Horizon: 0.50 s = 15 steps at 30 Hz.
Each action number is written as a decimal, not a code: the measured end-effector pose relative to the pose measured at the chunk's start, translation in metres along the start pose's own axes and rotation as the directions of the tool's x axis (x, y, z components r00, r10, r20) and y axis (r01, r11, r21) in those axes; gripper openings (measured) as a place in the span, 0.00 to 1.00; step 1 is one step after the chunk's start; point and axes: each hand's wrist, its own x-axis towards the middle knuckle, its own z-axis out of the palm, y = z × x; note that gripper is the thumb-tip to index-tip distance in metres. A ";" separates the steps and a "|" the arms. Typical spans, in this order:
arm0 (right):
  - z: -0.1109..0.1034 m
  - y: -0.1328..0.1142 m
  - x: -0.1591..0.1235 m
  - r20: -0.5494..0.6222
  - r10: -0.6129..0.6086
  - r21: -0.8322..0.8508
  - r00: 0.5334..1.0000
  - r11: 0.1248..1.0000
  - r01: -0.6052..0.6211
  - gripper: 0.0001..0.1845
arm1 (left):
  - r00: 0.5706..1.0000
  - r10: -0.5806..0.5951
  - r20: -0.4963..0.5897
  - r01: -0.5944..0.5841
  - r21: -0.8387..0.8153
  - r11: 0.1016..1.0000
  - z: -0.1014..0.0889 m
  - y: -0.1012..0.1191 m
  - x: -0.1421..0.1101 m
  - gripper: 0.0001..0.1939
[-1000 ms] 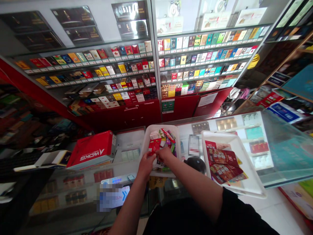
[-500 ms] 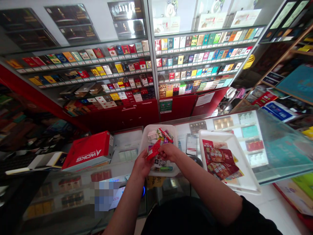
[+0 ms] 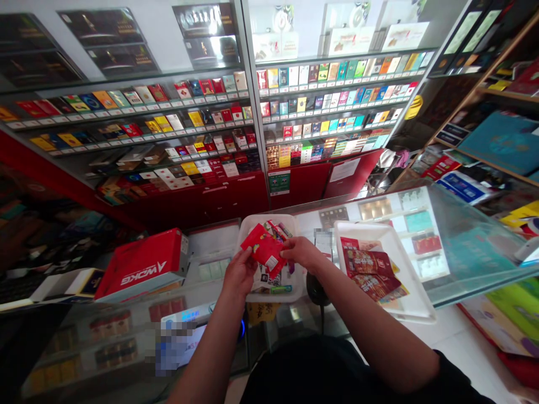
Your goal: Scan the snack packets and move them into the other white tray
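Both my hands grip a flat red packet (image 3: 264,248) above a white plastic tub (image 3: 298,289). My left hand (image 3: 241,275) pinches its left edge, and my right hand (image 3: 301,253) has the right edge between thumb and fingers. A pale label shows near the packet's lower corner. Below it, the tub holds mixed small packets, among them a green tube-shaped one (image 3: 280,289) and a black-and-white one (image 3: 261,284). The packet and my hands cover part of these contents.
Right of the tub, a white tray (image 3: 415,280) holds dark red snack packets (image 3: 370,269). A black rounded device (image 3: 315,289) stands between them. A red box (image 3: 145,261) lies on the glass counter at left. Shelves of cigarette packs (image 3: 332,101) rise behind.
The red packet has come up out of the tub and now lies spread flat between my two hands. My hands have drawn slightly apart, and the view has shifted to the right.
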 end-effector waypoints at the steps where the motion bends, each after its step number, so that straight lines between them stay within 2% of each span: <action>1: -0.003 -0.001 0.000 -0.022 -0.023 0.030 0.999 0.999 0.024 0.08 | 1.000 0.010 0.006 -0.010 0.010 1.000 0.005 0.002 -0.002 0.07; 4: -0.016 -0.003 -0.002 -0.069 -0.102 0.046 0.992 0.993 0.106 0.13 | 0.996 0.085 0.031 -0.086 0.030 0.996 0.020 0.005 -0.007 0.09; 8: -0.035 0.001 -0.003 -0.092 -0.162 -0.075 0.982 0.985 0.155 0.11 | 0.979 0.196 0.059 -0.199 0.047 0.979 0.038 0.004 -0.009 0.12; 12: -0.050 0.004 -0.008 -0.158 -0.180 -0.142 0.971 0.977 0.158 0.09 | 0.961 0.198 0.191 -0.220 0.100 0.970 0.056 0.002 -0.011 0.16; 15: -0.059 -0.001 -0.014 -0.152 -0.204 -0.134 0.967 0.974 0.184 0.12 | 0.944 0.215 0.250 -0.246 0.099 0.964 0.070 0.000 -0.009 0.17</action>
